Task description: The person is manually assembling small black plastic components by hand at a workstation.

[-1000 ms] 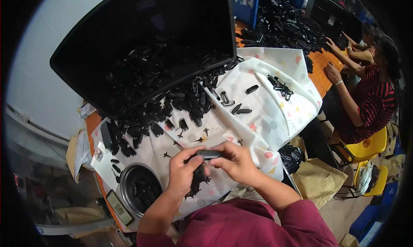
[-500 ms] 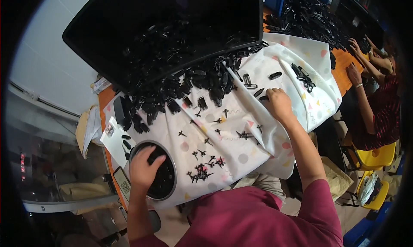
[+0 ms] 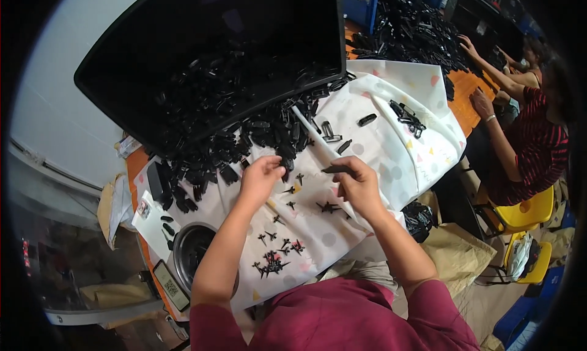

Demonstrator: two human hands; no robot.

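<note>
My right hand (image 3: 359, 185) pinches a small, long black plastic piece (image 3: 334, 169) between thumb and fingers above the patterned white cloth (image 3: 342, 232). To its left, my left hand (image 3: 262, 179) hovers with curled fingers close together; whatever they hold, if anything, cannot be made out. Beyond the hands spreads a pile of black plastic parts (image 3: 263, 131). Several small pronged black pieces (image 3: 271, 265) lie in a cluster on the near cloth, with others scattered farther up. A round dark bowl (image 3: 178, 262) with black pieces inside is partly hidden by my left forearm.
A large black bin (image 3: 287, 21) lies tipped toward me at the back. A phone-like device (image 3: 171, 285) rests at the left edge beside a white card (image 3: 148, 219). At right, a person in a striped top (image 3: 538, 149) sits near another heap of black parts (image 3: 416, 33).
My left hand has left the bowl and come up to the middle. My right hand has moved left toward it, now with a black piece raised. The view has shifted slightly.
</note>
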